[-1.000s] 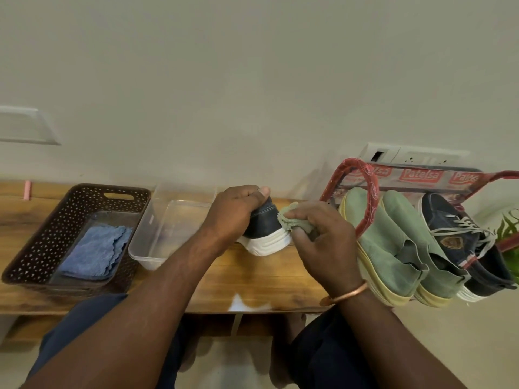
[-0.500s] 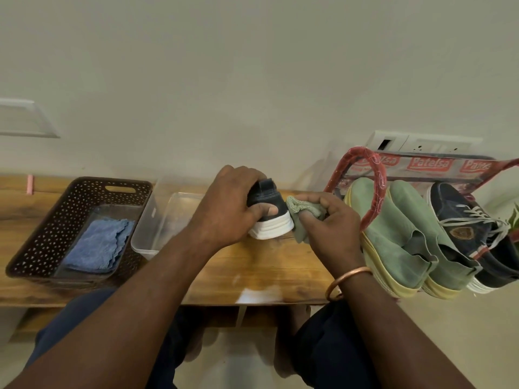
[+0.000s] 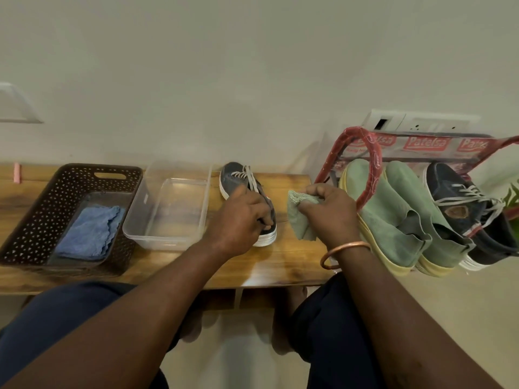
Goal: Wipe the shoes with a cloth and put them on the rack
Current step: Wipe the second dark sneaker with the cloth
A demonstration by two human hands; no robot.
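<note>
A dark navy sneaker (image 3: pixel 235 178) with a white sole and grey laces lies flat on the wooden bench (image 3: pixel 280 265), toe pointing away. My left hand (image 3: pixel 238 220) grips it around the heel end. To its right, my right hand (image 3: pixel 328 213) holds a bunched green cloth (image 3: pixel 298 220) just off the shoe, not touching it. On the red-wrapped rack (image 3: pixel 370 155) at the right hang two green shoes (image 3: pixel 379 209) and one matching navy sneaker (image 3: pixel 460 203).
A clear plastic tub (image 3: pixel 168 240) stands left of the shoe. Further left, a brown perforated basket (image 3: pixel 36 217) holds a folded blue cloth (image 3: pixel 90 234). The wall runs close behind the bench, with a socket plate (image 3: pixel 421 122) above the rack. My knees sit below the bench's front edge.
The sneaker was held up on its heel while the cloth rubbed it; now it lies flat on the bench, and my right hand with the cloth has pulled away to the right.
</note>
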